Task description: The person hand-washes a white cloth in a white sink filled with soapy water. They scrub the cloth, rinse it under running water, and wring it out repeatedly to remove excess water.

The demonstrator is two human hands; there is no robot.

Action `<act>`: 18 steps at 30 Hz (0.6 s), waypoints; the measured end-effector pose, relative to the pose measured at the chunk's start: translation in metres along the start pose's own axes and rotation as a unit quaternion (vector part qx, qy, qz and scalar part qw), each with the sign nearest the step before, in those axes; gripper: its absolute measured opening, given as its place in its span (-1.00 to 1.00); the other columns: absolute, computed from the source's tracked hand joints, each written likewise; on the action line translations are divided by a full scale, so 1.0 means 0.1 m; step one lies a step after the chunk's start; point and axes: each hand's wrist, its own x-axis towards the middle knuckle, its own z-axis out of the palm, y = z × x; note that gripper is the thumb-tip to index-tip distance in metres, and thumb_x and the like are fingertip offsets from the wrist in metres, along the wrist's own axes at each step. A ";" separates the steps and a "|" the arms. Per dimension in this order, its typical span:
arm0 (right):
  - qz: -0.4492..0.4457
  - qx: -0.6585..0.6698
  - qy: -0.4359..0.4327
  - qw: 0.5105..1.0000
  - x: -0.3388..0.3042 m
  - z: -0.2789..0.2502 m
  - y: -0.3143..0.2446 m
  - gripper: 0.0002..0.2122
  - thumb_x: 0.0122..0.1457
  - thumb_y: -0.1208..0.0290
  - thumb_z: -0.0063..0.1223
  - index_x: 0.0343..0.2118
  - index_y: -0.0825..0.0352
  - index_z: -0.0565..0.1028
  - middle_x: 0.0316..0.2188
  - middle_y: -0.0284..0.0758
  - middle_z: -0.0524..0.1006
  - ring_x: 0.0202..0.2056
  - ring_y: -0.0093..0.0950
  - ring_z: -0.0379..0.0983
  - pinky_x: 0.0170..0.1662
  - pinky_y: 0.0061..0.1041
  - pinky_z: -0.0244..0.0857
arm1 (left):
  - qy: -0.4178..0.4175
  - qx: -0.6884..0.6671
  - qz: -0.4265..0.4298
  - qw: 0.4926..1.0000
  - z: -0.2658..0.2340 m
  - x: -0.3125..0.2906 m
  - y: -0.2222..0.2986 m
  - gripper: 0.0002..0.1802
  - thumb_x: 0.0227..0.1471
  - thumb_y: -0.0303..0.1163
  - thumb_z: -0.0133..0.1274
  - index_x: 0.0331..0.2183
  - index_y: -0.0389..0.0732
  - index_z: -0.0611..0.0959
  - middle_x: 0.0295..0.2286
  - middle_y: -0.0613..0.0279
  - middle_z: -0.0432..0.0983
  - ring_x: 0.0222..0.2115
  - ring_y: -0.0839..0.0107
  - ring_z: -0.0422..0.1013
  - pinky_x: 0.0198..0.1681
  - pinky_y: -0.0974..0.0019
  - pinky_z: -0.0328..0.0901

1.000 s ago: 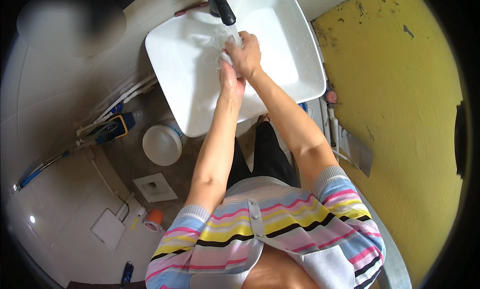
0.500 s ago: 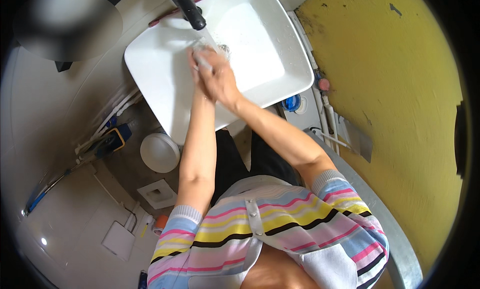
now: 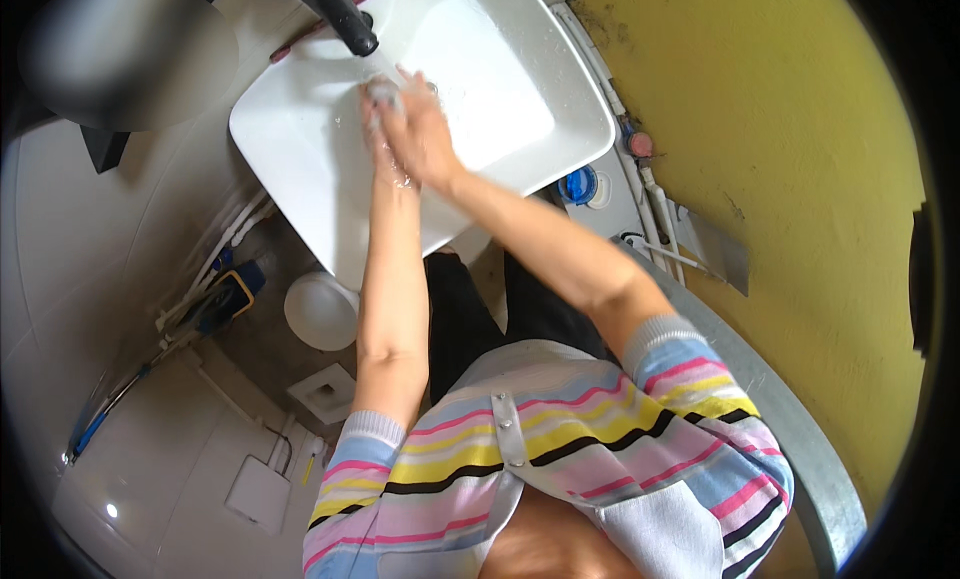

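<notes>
Both my hands are together over the white sink (image 3: 310, 169), in the stream falling from the black faucet (image 3: 345, 24). My left hand (image 3: 378, 144) is on the left, its wrist wet and glistening. Over its inner side lies my right hand (image 3: 425, 139), pressing against it. Motion smears the fingers of both hands, and the right hand covers part of the left. A small greyish-white patch (image 3: 385, 96) shows among the fingers; whether it is lather or a held thing I cannot tell.
Below the sink at the left stands a white bucket (image 3: 322, 314). A blue-rimmed round container (image 3: 577, 186) sits beside the sink's right edge, near white pipes (image 3: 655, 204) along the yellow wall (image 3: 800, 159). A dark round object (image 3: 130, 54) looms at upper left.
My hands have shifted slightly left within the view as the whole scene moved. They stay pressed together under the water, with my right fingers now reaching further apart at the top.
</notes>
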 end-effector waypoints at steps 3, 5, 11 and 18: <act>0.248 0.179 -0.036 0.951 0.49 -0.20 0.43 -0.52 0.24 0.12 -0.15 0.01 0.47 0.38 0.04 0.10 0.37 0.10 -0.03 0.27 0.11 -0.21 0.19 | 0.083 0.172 0.051 0.980 0.52 -0.14 -0.13 -0.50 0.14 -0.05 -0.06 0.00 -0.18 0.44 -0.03 0.18 0.36 0.03 0.34 0.28 0.11 0.31 0.16; 0.425 0.249 -0.011 0.870 0.48 -0.46 -0.16 -0.55 0.25 0.09 -0.16 -0.07 0.44 0.44 -0.17 -0.04 0.51 -0.10 -0.18 0.45 -0.07 -0.29 0.35 | 0.111 0.205 0.109 0.966 0.58 -0.20 -0.01 -0.62 0.10 -0.24 0.04 -0.09 -0.23 0.47 -0.09 0.20 0.39 -0.05 0.39 0.32 0.07 0.31 0.17; 0.397 0.451 0.009 0.799 0.42 -0.49 -0.09 -0.80 0.18 0.37 0.05 -0.22 0.39 0.50 -0.33 -0.28 0.54 -0.33 -0.46 0.46 -0.28 -0.44 0.41 | 0.111 0.292 0.163 0.936 0.34 -0.31 -0.02 -0.60 0.02 -0.37 0.14 -0.10 -0.23 0.44 -0.11 0.19 0.39 -0.04 0.36 0.30 0.05 0.28 0.19; 0.022 0.064 -0.119 0.991 -0.43 -0.58 -0.62 -0.79 -0.04 0.53 0.18 -0.28 0.27 0.56 -0.37 -0.23 0.48 -0.24 -0.30 0.45 -0.14 -0.39 0.35 | -0.005 -0.020 -0.004 1.000 0.17 -0.24 0.07 -0.22 0.04 0.30 -0.11 0.04 -0.15 0.38 -0.05 0.26 0.33 0.01 0.33 0.26 0.09 0.23 0.19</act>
